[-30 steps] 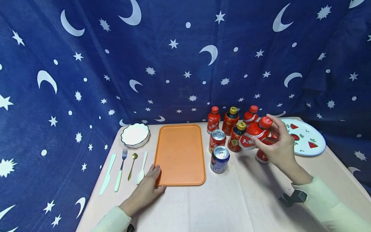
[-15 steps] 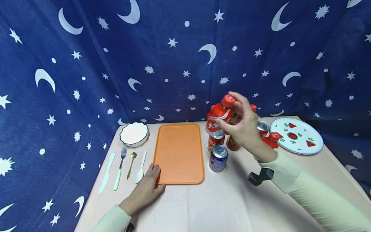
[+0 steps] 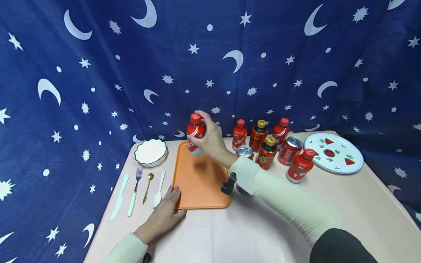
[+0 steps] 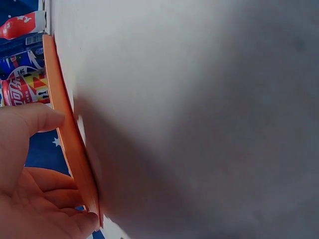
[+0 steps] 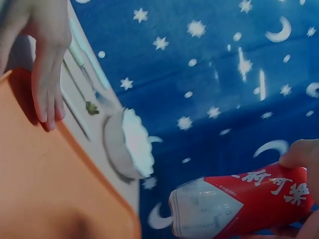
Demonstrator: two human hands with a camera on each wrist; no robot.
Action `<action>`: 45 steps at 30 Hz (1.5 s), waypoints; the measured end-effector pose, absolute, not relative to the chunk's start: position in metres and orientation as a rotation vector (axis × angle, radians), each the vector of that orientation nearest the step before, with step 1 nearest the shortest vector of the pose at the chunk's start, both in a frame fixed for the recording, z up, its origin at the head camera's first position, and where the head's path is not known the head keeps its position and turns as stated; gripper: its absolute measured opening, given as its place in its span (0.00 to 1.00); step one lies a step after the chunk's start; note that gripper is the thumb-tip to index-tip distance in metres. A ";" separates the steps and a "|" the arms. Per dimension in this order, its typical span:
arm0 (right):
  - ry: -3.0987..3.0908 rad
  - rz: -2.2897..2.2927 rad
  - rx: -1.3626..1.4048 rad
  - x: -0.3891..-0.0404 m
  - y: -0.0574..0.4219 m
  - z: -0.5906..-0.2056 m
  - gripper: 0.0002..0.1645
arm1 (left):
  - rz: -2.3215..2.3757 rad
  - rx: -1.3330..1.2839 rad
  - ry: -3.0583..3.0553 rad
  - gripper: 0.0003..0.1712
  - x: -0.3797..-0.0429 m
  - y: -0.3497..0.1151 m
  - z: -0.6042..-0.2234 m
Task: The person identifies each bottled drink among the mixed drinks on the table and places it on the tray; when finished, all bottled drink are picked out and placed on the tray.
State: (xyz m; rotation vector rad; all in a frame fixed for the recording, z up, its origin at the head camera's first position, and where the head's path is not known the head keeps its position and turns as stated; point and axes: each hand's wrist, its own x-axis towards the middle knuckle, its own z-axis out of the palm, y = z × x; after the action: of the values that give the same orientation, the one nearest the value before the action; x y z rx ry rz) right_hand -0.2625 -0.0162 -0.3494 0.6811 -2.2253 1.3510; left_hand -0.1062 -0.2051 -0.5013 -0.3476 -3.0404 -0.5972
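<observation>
A small red cola bottle (image 3: 194,132) with a red cap is up in the air over the far left part of the orange tray (image 3: 202,190). My right hand (image 3: 214,141) grips it between thumb and fingers, and its shadow falls on the tray below. The right wrist view shows the bottle's clear base (image 5: 192,206) pointing away from the palm. My left hand (image 3: 165,208) rests at the tray's near left corner, fingers along the left side and thumb by the front edge. In the left wrist view the thumb (image 4: 47,118) touches the orange rim.
Several bottles and cans, among them a red-capped bottle (image 3: 300,166) and a red can (image 3: 290,150), stand right of the tray. A watermelon plate (image 3: 342,146) lies beyond. To the left are a scalloped bowl (image 3: 151,152), knife (image 3: 120,197), fork (image 3: 134,195) and two spoons.
My right hand has carried the red bottle leftward from the group of drinks to above the tray. My left hand has stayed at the tray's corner.
</observation>
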 end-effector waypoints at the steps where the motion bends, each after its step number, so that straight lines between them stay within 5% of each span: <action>1: -2.238 1.353 0.663 -0.267 -0.022 -0.354 0.47 | -0.604 -0.357 -3.033 0.42 -0.107 -0.205 -0.501; 19: -2.526 1.290 0.334 -0.318 -0.065 -0.419 0.50 | -0.579 -0.344 -3.064 0.44 -0.108 -0.207 -0.501; 45: -2.491 1.365 0.459 -0.332 -0.093 -0.453 0.49 | -0.606 -0.387 -3.055 0.43 -0.108 -0.210 -0.498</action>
State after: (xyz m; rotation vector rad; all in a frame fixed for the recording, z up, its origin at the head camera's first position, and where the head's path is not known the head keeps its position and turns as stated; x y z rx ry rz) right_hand -0.3324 -0.0932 -0.4528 0.4594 -2.4907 1.3646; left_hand -0.1084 -0.2100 -0.4979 -0.3872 -3.0555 -0.6064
